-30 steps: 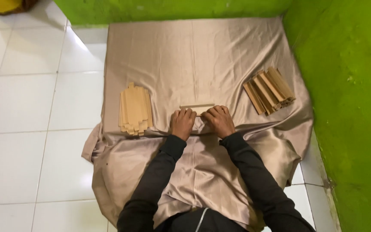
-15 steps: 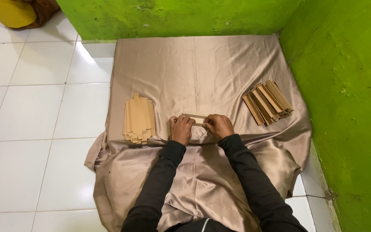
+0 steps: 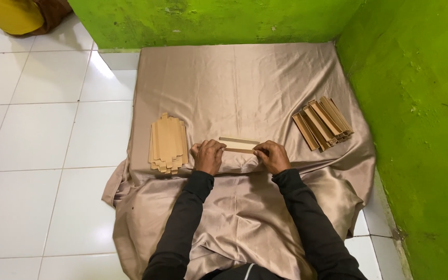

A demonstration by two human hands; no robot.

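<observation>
My left hand (image 3: 208,156) and my right hand (image 3: 272,156) rest on a beige satin cloth (image 3: 234,88) spread over the floor. Between them they hold a thin brown wooden strip (image 3: 239,150) by its two ends, lying flat and level. A second, paler strip (image 3: 238,140) lies on the cloth just beyond it. A neat pile of flat light-brown strips (image 3: 168,143) sits just left of my left hand. Another pile of darker folded strips (image 3: 323,123) lies to the right of my right hand, angled toward the wall.
Green walls (image 3: 421,103) close the space at the back and on the right. White floor tiles (image 3: 37,140) extend to the left. A yellow and brown object (image 3: 22,13) sits in the far left corner. The cloth bunches into folds near my knees.
My hands have spread apart along the strip, left hand going left and right hand going right. The camera view has tilted so the cloth and piles sit lower in frame.
</observation>
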